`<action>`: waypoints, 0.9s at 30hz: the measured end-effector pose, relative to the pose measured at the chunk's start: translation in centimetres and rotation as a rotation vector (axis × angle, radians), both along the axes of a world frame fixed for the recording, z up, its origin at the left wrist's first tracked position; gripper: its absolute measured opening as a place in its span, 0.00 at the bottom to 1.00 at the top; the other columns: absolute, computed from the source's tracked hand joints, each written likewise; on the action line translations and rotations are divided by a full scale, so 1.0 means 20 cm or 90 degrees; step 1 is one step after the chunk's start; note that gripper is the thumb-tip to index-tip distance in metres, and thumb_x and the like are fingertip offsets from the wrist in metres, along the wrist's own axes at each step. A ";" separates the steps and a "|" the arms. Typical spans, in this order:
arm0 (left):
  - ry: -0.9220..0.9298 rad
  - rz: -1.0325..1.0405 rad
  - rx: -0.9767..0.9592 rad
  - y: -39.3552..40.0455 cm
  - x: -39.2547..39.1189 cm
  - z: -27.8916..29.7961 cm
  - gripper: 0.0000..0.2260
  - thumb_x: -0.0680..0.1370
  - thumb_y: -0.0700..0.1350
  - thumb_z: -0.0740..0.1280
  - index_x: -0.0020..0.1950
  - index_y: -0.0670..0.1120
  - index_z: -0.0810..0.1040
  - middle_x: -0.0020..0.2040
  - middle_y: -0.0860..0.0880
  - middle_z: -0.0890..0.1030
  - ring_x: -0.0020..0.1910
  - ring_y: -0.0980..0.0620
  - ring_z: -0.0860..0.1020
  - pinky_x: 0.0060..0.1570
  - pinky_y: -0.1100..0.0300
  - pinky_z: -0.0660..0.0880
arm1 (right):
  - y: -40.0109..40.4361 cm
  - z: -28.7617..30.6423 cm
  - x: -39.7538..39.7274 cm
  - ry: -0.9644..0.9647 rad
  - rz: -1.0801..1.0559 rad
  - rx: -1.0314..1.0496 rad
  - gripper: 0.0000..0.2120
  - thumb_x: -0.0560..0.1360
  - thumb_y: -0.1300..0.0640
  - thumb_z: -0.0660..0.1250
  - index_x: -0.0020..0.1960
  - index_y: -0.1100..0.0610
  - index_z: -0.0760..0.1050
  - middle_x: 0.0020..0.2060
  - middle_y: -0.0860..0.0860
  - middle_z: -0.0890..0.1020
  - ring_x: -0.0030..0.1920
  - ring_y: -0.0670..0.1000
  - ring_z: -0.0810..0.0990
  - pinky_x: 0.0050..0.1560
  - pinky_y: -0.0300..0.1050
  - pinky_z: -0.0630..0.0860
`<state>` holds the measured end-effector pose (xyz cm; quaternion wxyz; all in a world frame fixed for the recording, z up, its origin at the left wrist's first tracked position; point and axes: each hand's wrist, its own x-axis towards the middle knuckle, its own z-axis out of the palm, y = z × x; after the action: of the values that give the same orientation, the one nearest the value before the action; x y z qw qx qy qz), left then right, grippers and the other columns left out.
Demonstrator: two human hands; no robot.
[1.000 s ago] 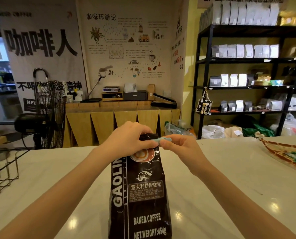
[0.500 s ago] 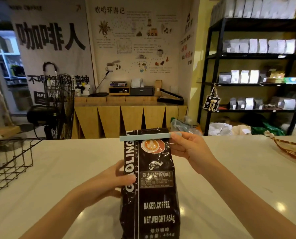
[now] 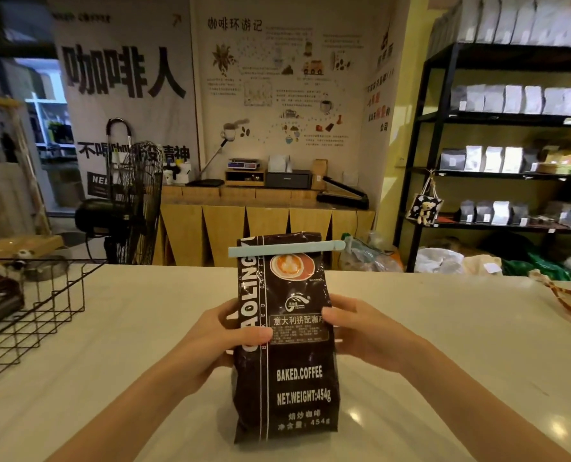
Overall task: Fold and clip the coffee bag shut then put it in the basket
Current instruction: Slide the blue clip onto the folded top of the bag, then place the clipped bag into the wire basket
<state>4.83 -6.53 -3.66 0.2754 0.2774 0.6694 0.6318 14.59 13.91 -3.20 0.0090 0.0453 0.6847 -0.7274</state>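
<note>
A dark brown coffee bag [image 3: 297,378] stands upright on the white counter [image 3: 444,345] in front of me. A pale blue clip [image 3: 285,250] runs across its folded top and sticks out on both sides. My left hand [image 3: 227,335] grips the bag's left side at mid height, thumb across the front. My right hand [image 3: 354,331] grips the right side at the same height. The black wire basket [image 3: 44,311] sits at the counter's left edge, apart from the bag, with a dark package inside it.
A patterned wrapper [image 3: 570,301] lies at the counter's right edge. Beyond the counter stand a black floor fan [image 3: 134,201], a wooden cabinet [image 3: 260,228] with equipment, and black shelves [image 3: 510,168] of bags.
My right hand let go of the clip end and dropped to the bag's right side. My left hand shifted up to grip the left side. The clip stays across the top.
</note>
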 end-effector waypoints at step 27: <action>0.261 0.525 0.176 -1.14 -0.25 0.68 0.13 0.63 0.48 0.73 0.44 0.56 0.76 0.36 0.58 0.85 0.36 0.60 0.83 0.36 0.62 0.78 | -1.27 0.59 -0.91 0.267 0.113 -0.080 0.11 0.70 0.49 0.68 0.49 0.52 0.78 0.47 0.53 0.85 0.49 0.52 0.83 0.50 0.49 0.78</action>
<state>-0.08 -29.28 9.88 -0.1753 0.1418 0.6738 0.7037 -3.60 -11.52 8.58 -0.0671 -0.1680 0.6260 -0.7586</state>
